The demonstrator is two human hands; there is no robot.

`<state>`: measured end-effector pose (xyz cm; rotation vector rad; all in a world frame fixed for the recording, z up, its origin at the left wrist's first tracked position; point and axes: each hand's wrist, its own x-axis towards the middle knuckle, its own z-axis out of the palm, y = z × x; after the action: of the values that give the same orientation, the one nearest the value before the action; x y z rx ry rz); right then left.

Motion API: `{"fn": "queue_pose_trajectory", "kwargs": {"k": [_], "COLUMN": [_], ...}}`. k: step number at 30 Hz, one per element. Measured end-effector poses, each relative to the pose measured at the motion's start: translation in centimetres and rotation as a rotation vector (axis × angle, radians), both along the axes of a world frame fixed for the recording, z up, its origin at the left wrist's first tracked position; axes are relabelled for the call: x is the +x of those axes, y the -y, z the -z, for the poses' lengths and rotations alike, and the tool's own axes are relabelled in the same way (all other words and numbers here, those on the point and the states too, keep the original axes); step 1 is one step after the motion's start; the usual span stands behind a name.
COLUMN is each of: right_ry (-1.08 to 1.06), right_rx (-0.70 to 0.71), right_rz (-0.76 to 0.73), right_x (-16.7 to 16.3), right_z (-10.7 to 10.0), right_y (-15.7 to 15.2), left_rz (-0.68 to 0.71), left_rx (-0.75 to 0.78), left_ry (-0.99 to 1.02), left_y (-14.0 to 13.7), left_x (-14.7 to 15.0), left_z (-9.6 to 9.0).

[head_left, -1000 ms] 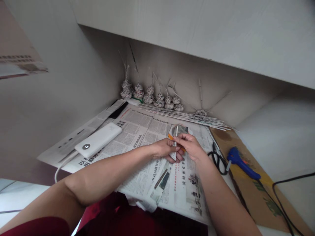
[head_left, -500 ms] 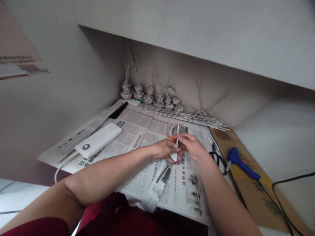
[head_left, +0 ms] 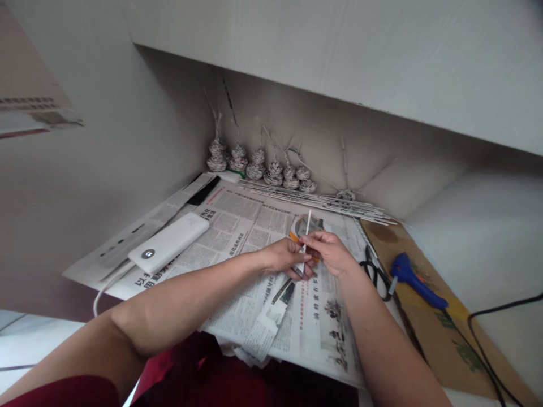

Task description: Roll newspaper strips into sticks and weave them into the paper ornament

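My left hand (head_left: 285, 255) and my right hand (head_left: 330, 249) meet over the newspaper-covered tabletop (head_left: 231, 217). Between them they pinch a thin white paper roll (head_left: 308, 221), whose upper end sticks up past the fingers. A loose newspaper strip (head_left: 271, 319) trails from beneath my left hand towards my lap; whether it joins the roll is hidden by the fingers. Both hands are closed, fingertips almost touching each other. Just behind them lies a printed picture with an orange edge (head_left: 293, 236).
At the back stand several woven paper gourds (head_left: 274, 174), with a bundle of thin paper sticks (head_left: 322, 202) before them. A white power bank (head_left: 169, 242) with a cable lies left. Black-handled scissors (head_left: 375, 274) and a blue glue gun (head_left: 418, 281) on cardboard (head_left: 449, 350) lie right.
The paper roll has turned between my fingers and now looks narrower, leaning slightly right. The trailing newspaper strip has twisted a little. Both hands stay in nearly the same place.
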<state>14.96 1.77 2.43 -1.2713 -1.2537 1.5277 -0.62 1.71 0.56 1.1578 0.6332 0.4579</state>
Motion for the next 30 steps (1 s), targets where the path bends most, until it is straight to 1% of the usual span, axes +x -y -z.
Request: {"fn": "queue_pose_trajectory", "kwargs": {"k": [2, 3, 4, 7, 8, 9, 13, 15, 18, 19, 23, 24, 25, 28, 29, 30], "right_ry": [-0.01, -0.015, -0.017, -0.003, 0.001, 0.001, -0.04, -0.056, -0.043, -0.037, -0.076, -0.086, -0.088, -0.051, -0.039, -0.035], "right_rx": [0.027, 0.027, 0.02, -0.017, -0.022, -0.021, 0.013, 0.009, -0.041, -0.044, 0.028, 0.032, 0.021, -0.041, -0.047, -0.037], "right_rz": [0.083, 0.092, 0.076, -0.049, -0.066, -0.053, 0.099, 0.065, -0.057, -0.052, 0.143, 0.145, 0.105, -0.105, -0.124, -0.094], "right_x": [-0.23, -0.32, -0.36, -0.28, -0.24, -0.23, -0.28, -0.2, 0.0, 0.03, -0.1, -0.12, -0.12, -0.09, -0.11, -0.14], "right_z": [0.01, -0.05, -0.13, -0.38, -0.42, -0.44, -0.43, -0.47, -0.42, -0.35, -0.14, -0.17, -0.25, -0.5, -0.53, -0.54], "right_y": [0.03, 0.05, 0.08, 0.14, 0.14, 0.13, 0.11, 0.14, 0.11, 0.06, -0.11, -0.08, -0.02, 0.23, 0.28, 0.3], "left_rz": [-0.003, -0.002, -0.001, -0.004, -0.005, -0.004, 0.033, 0.03, 0.012, 0.013, 0.036, 0.038, 0.036, 0.023, 0.019, 0.018], "left_rx": [-0.002, -0.004, -0.005, -0.003, 0.0, 0.002, -0.005, -0.01, -0.011, -0.01, 0.002, 0.005, 0.007, 0.017, 0.021, 0.025], "left_ry": [0.002, 0.002, 0.004, 0.013, 0.017, 0.021, 0.03, 0.032, 0.033, 0.031, 0.006, 0.003, 0.003, 0.019, 0.021, 0.021], "left_y": [-0.03, -0.05, -0.07, -0.11, -0.11, -0.1, -0.07, -0.1, -0.15, -0.15, -0.13, -0.15, -0.18, -0.3, -0.32, -0.33], "left_x": [-0.01, -0.03, -0.05, -0.11, -0.12, -0.12, -0.09, -0.1, -0.12, -0.11, -0.05, -0.04, -0.04, -0.08, -0.09, -0.11], "left_z": [-0.01, -0.02, -0.04, -0.13, -0.15, -0.15, -0.05, 0.04, 0.17, 0.2, 0.3, 0.32, 0.33, 0.36, 0.37, 0.37]}}
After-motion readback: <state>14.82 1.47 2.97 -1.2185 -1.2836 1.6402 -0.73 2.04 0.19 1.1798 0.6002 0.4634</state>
